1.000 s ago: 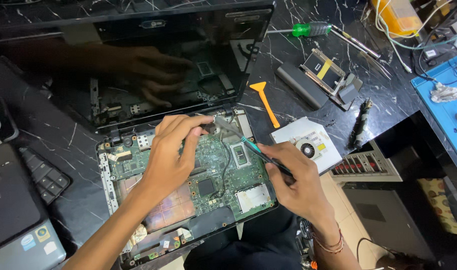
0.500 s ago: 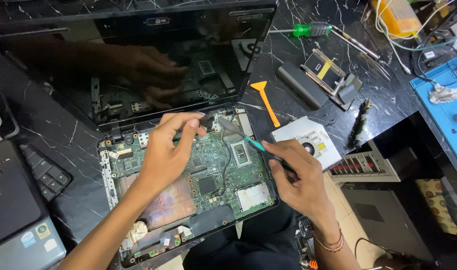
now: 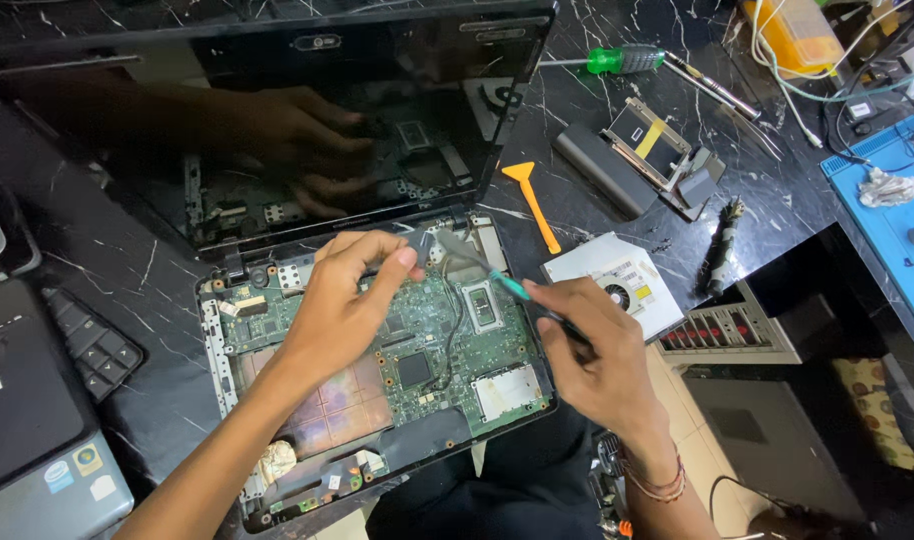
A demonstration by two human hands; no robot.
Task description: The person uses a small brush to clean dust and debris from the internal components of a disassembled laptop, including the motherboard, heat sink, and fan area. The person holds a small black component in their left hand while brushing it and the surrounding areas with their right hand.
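Head view: the opened laptop [image 3: 377,380] lies on the black marble table [image 3: 577,220], its green motherboard [image 3: 447,340] exposed. The left hand [image 3: 342,300] pinches a small part near the hinge to steady it, while the right hand [image 3: 597,355] grips a teal-handled tool [image 3: 502,283], angling its tip there.

Bright, sharp — glare on laptop screen [image 3: 277,130]

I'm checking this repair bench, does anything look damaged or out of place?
The laptop lies open with its keyboard cover off and the green board bare. A loose optical drive hangs past the table edge. Left hand rests on the board; right hand holds a teal-tipped tool.
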